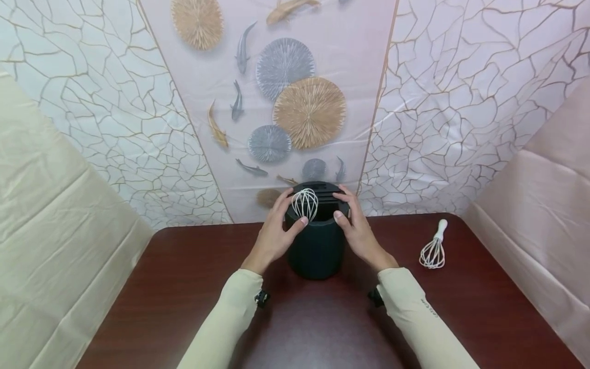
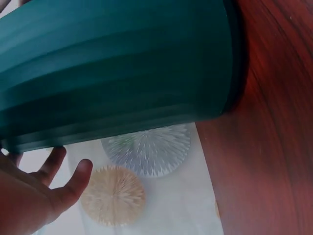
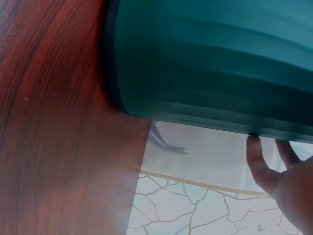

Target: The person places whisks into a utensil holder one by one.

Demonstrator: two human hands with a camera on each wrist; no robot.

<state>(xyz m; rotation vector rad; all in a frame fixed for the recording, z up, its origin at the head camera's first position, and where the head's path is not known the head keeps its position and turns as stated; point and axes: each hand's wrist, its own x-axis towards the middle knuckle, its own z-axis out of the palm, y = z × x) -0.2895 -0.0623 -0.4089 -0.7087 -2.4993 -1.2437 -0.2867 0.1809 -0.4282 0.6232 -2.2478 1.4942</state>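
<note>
A dark green utensil holder (image 1: 318, 251) with a slotted black top stands upright on the table, near its back edge. My left hand (image 1: 274, 233) grips its upper left side, thumb by the front rim. Opposite it, my right hand (image 1: 361, 233) holds the upper right side, thumb at the rim and fingers reaching over the top. The white wire head of a whisk (image 1: 305, 204) sticks up from the holder's left part; its handle is hidden inside. Both wrist views show the holder's ribbed green wall (image 2: 117, 73) close up, with fingertips (image 3: 253, 147) against it.
Another white whisk (image 1: 435, 248) lies on the dark red wooden table (image 1: 184, 287) at the right, handle pointing away. A patterned cloth wall (image 1: 415, 128) rises right behind the table, and beige cloth panels (image 1: 60, 246) hang at both sides.
</note>
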